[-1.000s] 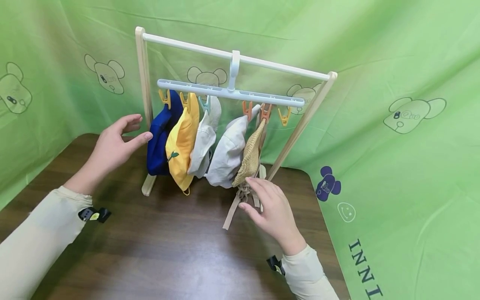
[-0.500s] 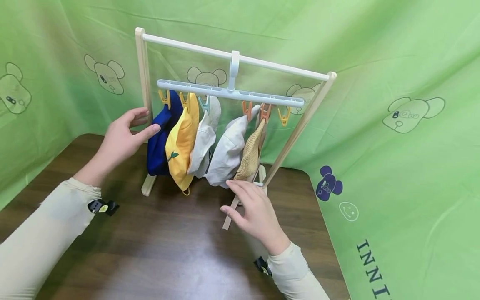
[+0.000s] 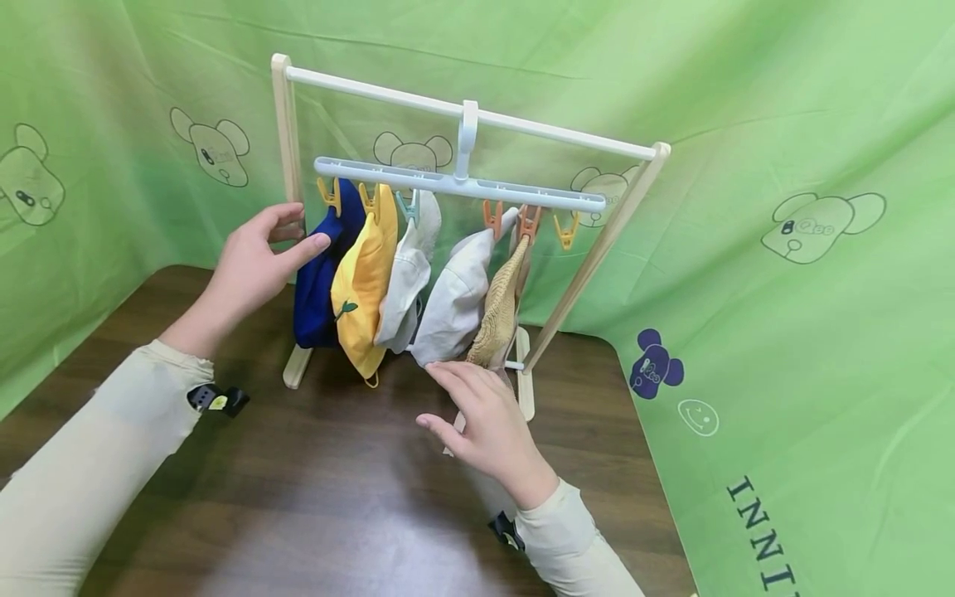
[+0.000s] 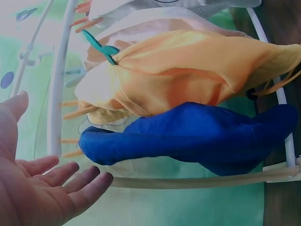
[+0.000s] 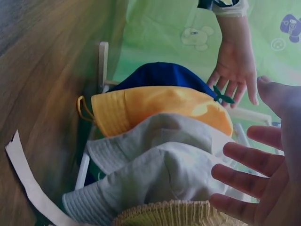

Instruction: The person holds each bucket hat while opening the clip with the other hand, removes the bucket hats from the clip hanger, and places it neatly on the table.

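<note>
1. My left grip (image 3: 254, 265), loosely spread, was beside the smooth blue fabric hat (image 3: 317, 303).
2. My right grip (image 3: 488, 423), also relaxed, was near the ribbed straw hat (image 3: 498, 311).
3. Both hats hung from a slim hanger (image 3: 537, 195).

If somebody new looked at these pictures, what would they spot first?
Probably the bright yellow bucket hat with its green sprout, clipped between the blue hat and a pale grey hat. Then maybe the straw hat at the row's right end, by the right hand, and the left hand beside the blue hat.
</note>
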Available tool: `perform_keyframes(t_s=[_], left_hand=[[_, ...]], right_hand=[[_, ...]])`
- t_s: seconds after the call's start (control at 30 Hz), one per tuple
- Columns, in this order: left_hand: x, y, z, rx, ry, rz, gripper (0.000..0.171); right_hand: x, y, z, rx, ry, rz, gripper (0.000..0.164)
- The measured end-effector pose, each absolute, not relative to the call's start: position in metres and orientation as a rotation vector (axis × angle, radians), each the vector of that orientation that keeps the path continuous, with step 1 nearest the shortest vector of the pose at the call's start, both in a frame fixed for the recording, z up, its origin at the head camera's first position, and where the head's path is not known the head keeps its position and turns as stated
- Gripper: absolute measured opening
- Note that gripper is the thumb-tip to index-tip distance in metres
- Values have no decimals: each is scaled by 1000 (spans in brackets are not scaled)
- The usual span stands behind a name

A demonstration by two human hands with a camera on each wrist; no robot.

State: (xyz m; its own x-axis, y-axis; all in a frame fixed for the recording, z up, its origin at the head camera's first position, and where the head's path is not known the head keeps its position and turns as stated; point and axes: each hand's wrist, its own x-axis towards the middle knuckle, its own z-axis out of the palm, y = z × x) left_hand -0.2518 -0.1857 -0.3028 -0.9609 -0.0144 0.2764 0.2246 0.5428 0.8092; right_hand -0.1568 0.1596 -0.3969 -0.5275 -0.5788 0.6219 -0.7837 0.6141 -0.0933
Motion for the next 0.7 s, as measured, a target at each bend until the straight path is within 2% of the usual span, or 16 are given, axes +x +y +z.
perform_keyframes(t_s=[0.33, 0.7], left_hand=[[-257, -180, -297, -202, -2523, -1404, 89], [-263, -173, -294, -164, -2519, -1493, 96]], right_hand=[[-156, 140, -397, 1106, -2308, 486, 62], [-156, 125, -400, 1129, -2321, 449, 63]])
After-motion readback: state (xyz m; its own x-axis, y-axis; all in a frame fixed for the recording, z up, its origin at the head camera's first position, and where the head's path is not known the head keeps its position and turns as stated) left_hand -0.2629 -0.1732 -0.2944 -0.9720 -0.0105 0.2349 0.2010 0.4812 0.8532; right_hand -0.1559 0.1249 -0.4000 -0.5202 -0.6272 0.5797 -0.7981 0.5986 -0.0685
